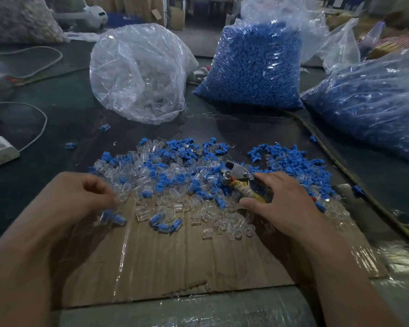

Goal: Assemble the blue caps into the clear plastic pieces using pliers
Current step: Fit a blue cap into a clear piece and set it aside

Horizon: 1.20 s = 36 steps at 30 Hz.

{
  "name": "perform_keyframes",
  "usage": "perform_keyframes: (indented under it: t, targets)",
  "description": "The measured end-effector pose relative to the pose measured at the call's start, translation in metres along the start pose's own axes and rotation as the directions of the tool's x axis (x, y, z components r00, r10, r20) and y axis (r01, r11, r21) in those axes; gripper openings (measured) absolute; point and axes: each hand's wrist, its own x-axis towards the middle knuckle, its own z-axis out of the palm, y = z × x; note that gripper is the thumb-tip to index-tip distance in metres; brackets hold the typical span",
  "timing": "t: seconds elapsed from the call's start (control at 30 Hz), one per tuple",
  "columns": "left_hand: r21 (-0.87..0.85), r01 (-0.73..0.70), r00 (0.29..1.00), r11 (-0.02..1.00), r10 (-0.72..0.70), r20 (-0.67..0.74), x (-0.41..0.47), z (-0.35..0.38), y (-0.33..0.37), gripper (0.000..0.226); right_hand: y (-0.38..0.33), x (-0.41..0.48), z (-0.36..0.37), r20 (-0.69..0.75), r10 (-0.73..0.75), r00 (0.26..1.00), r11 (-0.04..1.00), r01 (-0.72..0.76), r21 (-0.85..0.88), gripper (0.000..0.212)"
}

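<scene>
A mixed heap of blue caps [293, 161] and clear plastic pieces [198, 206] is spread across the table and the far part of a taped cardboard sheet [175, 263]. Pliers [237, 177] with a metal head and tape-wrapped yellow handles lie on the heap. My right hand [281, 201] rests over the handles, thumb and fingers spread around them. At the heap's left edge my left hand [80, 197] has its fingertips pinched together over clear pieces; what they hold is hidden. Several assembled blue-and-clear pieces [164, 224] lie near the front.
A clear bag of clear pieces [137, 74] stands behind the heap, with two bags of blue caps at centre back [255, 64] and at right [373, 102]. A white power adapter [0, 151] with cable lies at left. A cord [340, 161] runs along the right.
</scene>
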Motion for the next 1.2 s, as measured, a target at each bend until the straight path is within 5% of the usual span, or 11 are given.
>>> perform_keyframes:
  t: [0.13, 0.3, 0.5, 0.67, 0.93, 1.07, 1.2]
  targets:
    - [0.074, -0.185, 0.954, 0.98, 0.197, -0.224, -0.01, 0.019, 0.017, 0.01, -0.001, 0.0, 0.0, -0.018, -0.001, 1.0, 1.0, 0.001, 0.002, 0.079]
    - [0.309, -0.344, 0.887, 0.887, 0.415, -0.203, -0.015, 0.041, 0.026, 0.032, -0.002, -0.001, 0.0, -0.021, -0.001, 1.0, 1.0, 0.001, 0.006, 0.078]
    - [0.365, -0.477, 0.815, 0.799, 0.558, -0.157, -0.021, 0.063, 0.033, 0.035, -0.005, -0.002, -0.003, -0.056, -0.002, 0.998, 0.997, 0.006, 0.078, 0.093]
    - [0.397, -0.506, 0.805, 0.765, 0.584, -0.099, -0.023, 0.076, 0.033, 0.04, -0.005, -0.002, -0.002, -0.088, -0.02, 0.996, 0.997, 0.026, 0.071, 0.089]
    - [0.508, -0.339, 0.873, 0.792, 0.466, -0.144, -0.016, 0.079, 0.031, 0.042, -0.026, -0.007, -0.006, -0.283, -0.174, 0.943, 0.979, 0.196, 0.05, 0.056]
    - [0.486, -0.381, 0.86, 0.787, 0.494, -0.127, -0.016, 0.081, 0.031, 0.031, -0.058, -0.008, -0.003, -0.176, -0.387, 0.905, 0.922, 0.377, -0.09, 0.049]
    - [0.454, -0.421, 0.843, 0.786, 0.523, -0.125, -0.015, 0.082, 0.031, 0.02, -0.071, -0.005, 0.01, -0.016, -0.45, 0.893, 0.888, 0.445, -0.115, 0.036]
